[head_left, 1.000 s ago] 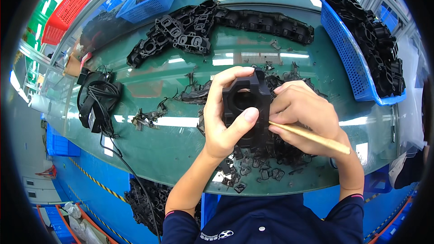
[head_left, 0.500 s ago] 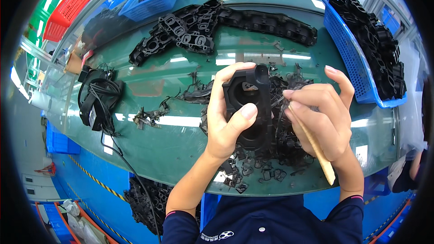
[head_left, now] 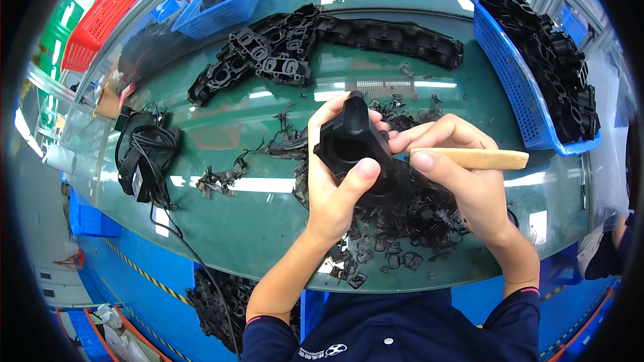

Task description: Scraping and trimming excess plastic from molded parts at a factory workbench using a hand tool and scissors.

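My left hand (head_left: 330, 191) is closed round a black moulded plastic part (head_left: 359, 127) with a round opening, its thumb pressed on the near face. The part is tilted, with its narrow end up. Pinched between the fingers and thumb of my right hand (head_left: 463, 167) is a slim tool with a tan handle (head_left: 483, 158), lying nearly level and pointing left. Its working tip meets the part's right side; the tip is too small to make out, so I cannot tell its kind. Under both hands lies a heap of thin black plastic scraps (head_left: 422, 208).
Long black moulded parts (head_left: 392, 41) lie across the back of the green table (head_left: 221, 228). A blue basket (head_left: 513, 87) of black parts stands at right, another blue basket (head_left: 228, 10) at back left. At left lies a coiled black cable (head_left: 149, 141); a red basket (head_left: 107, 17) sits beyond.
The plastic part has turned and tilted in my left hand. My right hand has swung the tool from slanting down toward me to nearly level, with its tip now against the part's side.
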`<state>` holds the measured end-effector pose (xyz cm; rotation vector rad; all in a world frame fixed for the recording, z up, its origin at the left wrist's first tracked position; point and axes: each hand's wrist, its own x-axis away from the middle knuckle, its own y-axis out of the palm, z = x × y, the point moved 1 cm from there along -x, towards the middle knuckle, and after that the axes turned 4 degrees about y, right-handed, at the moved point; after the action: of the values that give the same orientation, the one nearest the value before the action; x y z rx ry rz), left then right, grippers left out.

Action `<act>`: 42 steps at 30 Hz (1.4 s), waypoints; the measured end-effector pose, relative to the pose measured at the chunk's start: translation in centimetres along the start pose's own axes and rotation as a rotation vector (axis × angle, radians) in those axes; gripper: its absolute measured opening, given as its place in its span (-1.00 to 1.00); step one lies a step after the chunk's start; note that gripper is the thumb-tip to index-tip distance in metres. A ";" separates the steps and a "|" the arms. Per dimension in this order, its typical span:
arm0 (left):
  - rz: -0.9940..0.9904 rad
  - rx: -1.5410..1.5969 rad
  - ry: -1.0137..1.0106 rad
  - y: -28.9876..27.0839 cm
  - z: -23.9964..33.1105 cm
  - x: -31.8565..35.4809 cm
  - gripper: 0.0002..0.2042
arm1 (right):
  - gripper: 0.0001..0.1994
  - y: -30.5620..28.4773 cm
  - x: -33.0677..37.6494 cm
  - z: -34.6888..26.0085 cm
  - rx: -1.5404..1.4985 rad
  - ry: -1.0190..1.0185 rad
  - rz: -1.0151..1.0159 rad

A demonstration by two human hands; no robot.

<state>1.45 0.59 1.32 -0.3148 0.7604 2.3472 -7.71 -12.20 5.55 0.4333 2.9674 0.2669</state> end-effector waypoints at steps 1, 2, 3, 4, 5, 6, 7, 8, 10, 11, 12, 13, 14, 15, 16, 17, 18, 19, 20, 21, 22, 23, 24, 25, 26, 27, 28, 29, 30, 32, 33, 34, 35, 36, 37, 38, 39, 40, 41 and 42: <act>0.012 -0.014 -0.012 0.2 0.1 0.1 -0.22 | -0.91 0.0 0.0 0.1 -0.008 -0.001 0.006; 0.023 -0.028 -0.024 0.3 0.2 0.2 -0.22 | -0.92 0.1 0.1 0.1 -0.021 0.000 0.030; 0.037 -0.043 -0.034 0.4 0.3 0.3 -0.23 | -0.92 0.1 0.1 0.1 -0.009 -0.023 0.042; 0.041 -0.028 -0.032 0.6 0.2 0.4 -0.21 | -0.93 0.2 0.0 0.1 0.003 -0.045 0.055; 0.033 -0.048 -0.031 0.5 0.2 0.4 -0.21 | -0.94 0.2 0.0 0.1 0.015 -0.067 0.067; 0.024 -0.066 -0.030 0.4 0.0 0.3 -0.22 | -0.94 0.2 0.0 0.1 0.027 -0.084 0.073; 0.016 -0.085 -0.029 0.3 -0.1 0.3 -0.22 | -0.94 0.2 0.0 0.1 0.039 -0.101 0.079; 0.021 -0.082 -0.033 0.3 -0.1 0.3 -0.23 | -0.94 0.2 0.0 0.1 0.051 -0.118 0.084; 0.033 -0.075 -0.040 0.3 -0.3 0.3 -0.26 | -0.94 0.2 0.0 0.4 0.087 -0.168 0.095; 0.032 -0.071 -0.025 0.2 -0.4 0.3 -0.27 | -0.94 0.2 0.0 0.5 0.105 -0.193 0.100; 0.032 -0.068 -0.009 0.1 -0.5 0.3 -0.28 | -0.94 0.2 0.0 0.5 0.136 -0.219 0.100; 0.032 -0.065 0.007 0.1 -0.6 0.3 -0.29 | -0.94 0.1 0.0 0.5 0.167 -0.244 0.101; 0.033 -0.053 0.020 0.2 -0.7 0.3 -0.28 | -0.94 0.1 0.0 0.5 0.198 -0.269 0.102; 0.035 -0.042 0.033 0.2 -0.7 0.4 -0.28 | -0.93 0.1 0.0 0.4 0.241 -0.307 0.101; 0.038 -0.031 0.047 0.3 -0.7 0.4 -0.27 | -0.93 0.1 0.0 0.4 0.285 -0.346 0.100; 0.035 -0.038 0.052 0.2 -0.6 0.4 -0.26 | -0.92 0.1 0.0 0.3 0.329 -0.384 0.100; 0.031 -0.045 0.057 0.2 -0.5 0.4 -0.25 | -0.92 0.1 0.0 0.4 0.352 -0.398 0.103; 0.028 -0.052 0.062 0.2 -0.5 0.4 -0.24 | -0.91 0.1 0.0 0.4 0.377 -0.413 0.106; 0.023 -0.059 0.070 0.2 -0.5 0.4 -0.24 | -0.91 0.1 0.0 0.4 0.401 -0.427 0.110; 0.017 -0.066 0.078 0.2 -0.6 0.4 -0.24 | -0.91 0.1 0.0 0.5 0.405 -0.440 0.110; 0.012 -0.073 0.087 0.1 -0.7 0.4 -0.23 | -0.90 0.1 0.0 0.5 0.410 -0.453 0.110; 0.013 -0.080 0.102 0.2 -0.8 0.4 -0.23 | -0.90 0.1 0.0 0.6 0.415 -0.466 0.110; 0.014 -0.089 0.118 0.2 -0.8 0.4 -0.23 | -0.90 0.1 0.0 0.6 0.419 -0.476 0.105; 0.016 -0.097 0.134 0.2 -0.8 0.4 -0.22 | -0.89 0.1 0.0 0.7 0.423 -0.487 0.100; 0.007 -0.130 0.161 0.1 -0.8 0.4 -0.22 | -0.89 0.1 0.0 0.8 0.428 -0.497 0.095; -0.002 -0.161 0.186 0.0 -0.9 0.4 -0.23 | -0.90 0.2 0.1 0.7 0.445 -0.489 0.082; -0.012 -0.192 0.211 -0.1 -1.0 0.4 -0.23 | -0.90 0.2 0.2 0.7 0.462 -0.481 0.070; -0.046 -0.235 0.260 -0.2 -1.1 0.3 -0.23 | -0.90 0.2 0.3 0.7 0.479 -0.473 0.058; -0.080 -0.279 0.311 -0.3 -1.2 0.2 -0.23 | -0.88 0.3 -0.1 1.1 0.471 -0.551 0.123; -0.117 -0.315 0.357 -0.2 -1.1 0.2 -0.24 | -0.89 0.0 -0.3 1.3 0.431 -0.495 0.155; -0.117 -0.310 0.351 -0.3 -1.1 0.2 -0.26 | -0.89 -0.1 -0.4 1.5 0.409 -0.465 0.168; -0.116 -0.305 0.345 -0.3 -1.2 0.3 -0.28 | -0.91 -0.1 -0.5 1.5 0.374 -0.433 0.150; -0.071 -0.226 0.264 -0.4 -1.1 0.3 -0.30 | -0.91 -0.2 -0.6 1.4 0.296 -0.365 0.121; -0.026 -0.146 0.185 -0.2 -0.8 0.3 -0.32 | -0.92 -0.3 -0.6 1.2 0.219 -0.299 0.093; 0.019 -0.066 0.105 -0.2 -0.7 0.2 -0.34 | -0.92 -0.4 -0.6 0.9 0.142 -0.232 0.065; 0.001 -0.013 0.121 -0.4 -0.8 0.0 -0.42 | -0.92 -0.6 -0.7 0.7 0.062 -0.192 0.030; 0.000 0.035 0.080 -0.5 -0.7 -0.1 -0.44 | -0.91 -0.8 -0.8 0.7 0.026 -0.191 -0.010; 0.000 0.082 0.040 -0.4 -0.4 -0.1 -0.45 | -0.90 -1.0 -1.0 0.8 -0.009 -0.189 -0.051; 0.000 0.129 -0.001 -0.4 -0.2 -0.2 -0.46 | -0.89 -1.2 -1.3 0.8 -0.045 -0.186 -0.092; 0.040 0.106 0.013 -0.7 -0.4 -0.3 -0.49 | -0.86 -1.7 -1.4 0.7 -0.111 -0.167 -0.110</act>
<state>2.09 0.63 0.84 -0.2717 0.9009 2.3340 -6.73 -14.14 4.63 0.2645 2.7852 0.3631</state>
